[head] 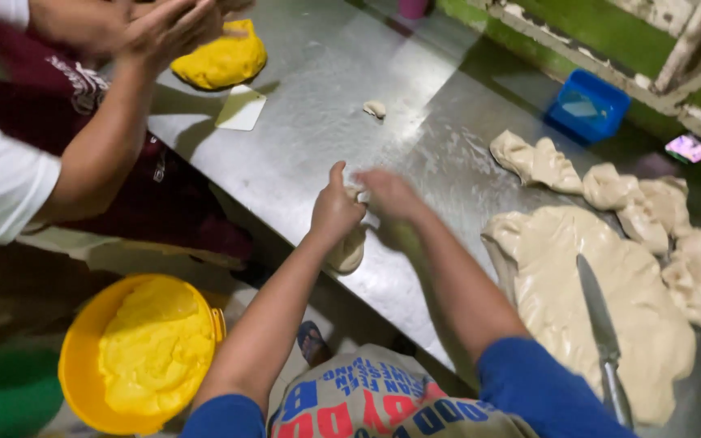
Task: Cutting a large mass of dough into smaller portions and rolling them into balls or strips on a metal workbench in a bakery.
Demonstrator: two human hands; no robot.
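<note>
In the head view, the left hand (336, 209) is closed in a loose fist around the upper end of a piece of pale dough (348, 250) that hangs against the near edge of the steel table (318, 73), thumb sticking up. The right hand (389, 195) lies just beside it, fingers blurred, so I cannot tell how far they are curled, though they seem to press or pinch the same dough at the top. Because the piece sags over the table edge, it could likely stretch thin and tear, or slip off toward the floor where a sandalled foot (311, 341) stands. A long knife (604, 341) rests on the big slab of dough (602, 308) close to the right forearm; a careless sweep of that arm might knock it or meet its blade. Torn dough lumps (610, 186) lie beyond it, and a small scrap (375, 108) sits alone further up. Across the table another person's hands (164, 28) work above a yellow dough mass (222, 58) beside a pale scraper (241, 109); a yellow tub (144, 353) of yellow filling stands below the table edge, where a dropped piece could land.
</note>
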